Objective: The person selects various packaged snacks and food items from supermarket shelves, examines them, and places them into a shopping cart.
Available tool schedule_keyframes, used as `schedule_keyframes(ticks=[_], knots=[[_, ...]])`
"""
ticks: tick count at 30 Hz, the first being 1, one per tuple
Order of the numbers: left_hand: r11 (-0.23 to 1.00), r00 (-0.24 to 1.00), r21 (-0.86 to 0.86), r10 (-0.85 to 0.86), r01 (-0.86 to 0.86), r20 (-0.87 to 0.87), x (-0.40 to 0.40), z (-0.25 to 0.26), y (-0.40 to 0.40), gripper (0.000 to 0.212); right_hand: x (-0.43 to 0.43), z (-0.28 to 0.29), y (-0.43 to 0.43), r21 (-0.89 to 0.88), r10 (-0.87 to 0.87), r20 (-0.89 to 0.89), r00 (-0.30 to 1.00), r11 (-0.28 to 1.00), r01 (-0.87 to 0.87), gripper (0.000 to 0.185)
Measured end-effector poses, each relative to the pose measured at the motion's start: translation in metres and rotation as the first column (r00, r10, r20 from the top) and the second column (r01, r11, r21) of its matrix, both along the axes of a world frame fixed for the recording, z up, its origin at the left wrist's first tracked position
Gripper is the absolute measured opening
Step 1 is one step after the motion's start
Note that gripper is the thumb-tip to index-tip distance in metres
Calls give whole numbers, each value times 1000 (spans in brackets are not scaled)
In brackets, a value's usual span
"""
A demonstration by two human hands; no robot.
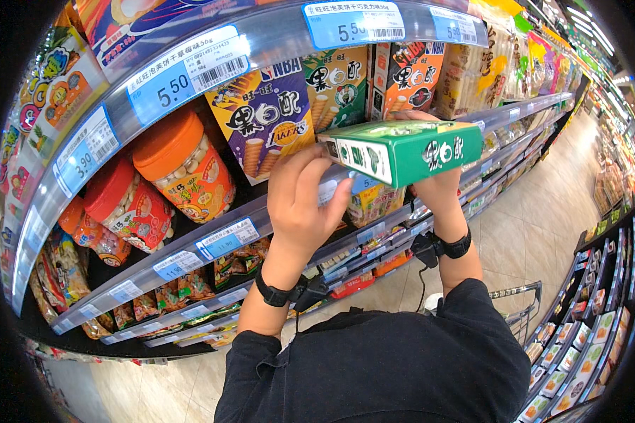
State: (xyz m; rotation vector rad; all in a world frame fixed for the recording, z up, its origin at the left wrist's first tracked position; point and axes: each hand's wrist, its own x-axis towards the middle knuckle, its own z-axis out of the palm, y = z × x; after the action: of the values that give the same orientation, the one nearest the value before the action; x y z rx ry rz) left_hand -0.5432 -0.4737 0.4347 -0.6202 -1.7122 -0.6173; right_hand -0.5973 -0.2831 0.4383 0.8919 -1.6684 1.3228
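Observation:
A green snack carton [436, 154] is tilted in front of the shelf, its white side panel towards the left. My right hand [440, 187] grips it from the far side, with fingers showing above the top edge and the palm partly hidden behind the box. My left hand [302, 203] is raised at the carton's left end, thumb spread from the fingers. Whether its fingertips touch the carton cannot be told. Just behind that hand stands a purple and yellow snack box [267, 119]. A similar green box [338, 87] and an orange box [407, 79] stand farther right.
Orange-lidded [185, 169] and red-lidded [129, 206] plastic jars stand at left. A clear shelf edge with price tags [188, 66] curves overhead; another price rail [226, 238] runs below. A shopping cart [524, 306] is at right, near another stocked shelf [577, 338] across the tiled aisle.

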Motion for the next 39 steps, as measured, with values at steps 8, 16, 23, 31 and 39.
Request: schedule_keyframes(ticks=[8,16,23,31,39], knots=[[999,998,33,-38,40,-49,-9,-8,0,27,2,5,-3,58,19,228,974,998,-33,32],[995,996,-42,85,-87,-34,-8,-6,2,39,4,8,-19,-8,-129,162,978,991,132,39],[986,989,-74,149,-148,2,-6,-2,4,45,-1,8,-23,-70,-187,138,973,978,198,42],[964,971,-122,240,-237,12,-5,-1,3,44,-7,8,-30,-171,-135,165,977,972,163,35],[955,962,-127,273,-268,21,-6,1,5,44,-10,2,-33,-165,-208,165,964,958,235,28]])
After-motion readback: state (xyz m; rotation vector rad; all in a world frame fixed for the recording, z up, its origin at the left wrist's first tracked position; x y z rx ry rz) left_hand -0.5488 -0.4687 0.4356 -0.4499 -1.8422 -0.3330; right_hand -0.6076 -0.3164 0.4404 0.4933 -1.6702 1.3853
